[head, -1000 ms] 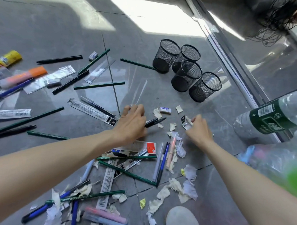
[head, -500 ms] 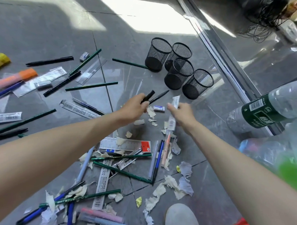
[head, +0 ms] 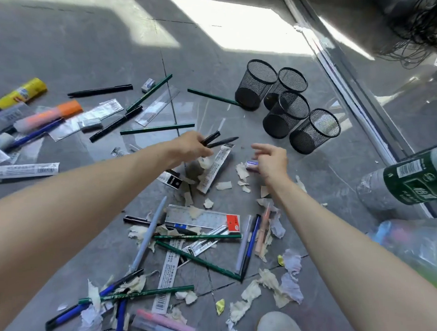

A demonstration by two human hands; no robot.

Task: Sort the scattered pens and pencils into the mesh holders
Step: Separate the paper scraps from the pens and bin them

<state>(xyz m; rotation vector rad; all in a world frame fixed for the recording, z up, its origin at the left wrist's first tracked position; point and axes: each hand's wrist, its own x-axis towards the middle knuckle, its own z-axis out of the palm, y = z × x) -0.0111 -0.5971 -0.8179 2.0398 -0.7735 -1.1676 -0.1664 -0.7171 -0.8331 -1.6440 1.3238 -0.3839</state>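
Several black mesh holders point(head: 287, 112) stand empty in a cluster at the upper right of the grey floor. My left hand point(head: 189, 146) is raised left of them and pinches a black pen point(head: 222, 141) together with its black cap. My right hand point(head: 272, 158) hovers beside it with relaxed fingers and holds nothing. A clear pen wrapper point(head: 214, 171) lies on the floor between my hands. Green pencils point(head: 158, 129), black pens point(head: 100, 90) and blue pens point(head: 249, 244) are scattered over the floor.
Torn paper scraps point(head: 290, 284), a small eraser point(head: 251, 164), rulers in sleeves point(head: 202, 217) and highlighters point(head: 50, 114) litter the floor. Plastic bottles point(head: 413, 179) lie at the right by a metal door track point(head: 355, 109). A shoe tip point(head: 277, 325) shows at the bottom.
My left hand lifted the black pen and cap off the floor toward the holders. My right hand lifted the wrapper, then let it go; it now lies on the floor.
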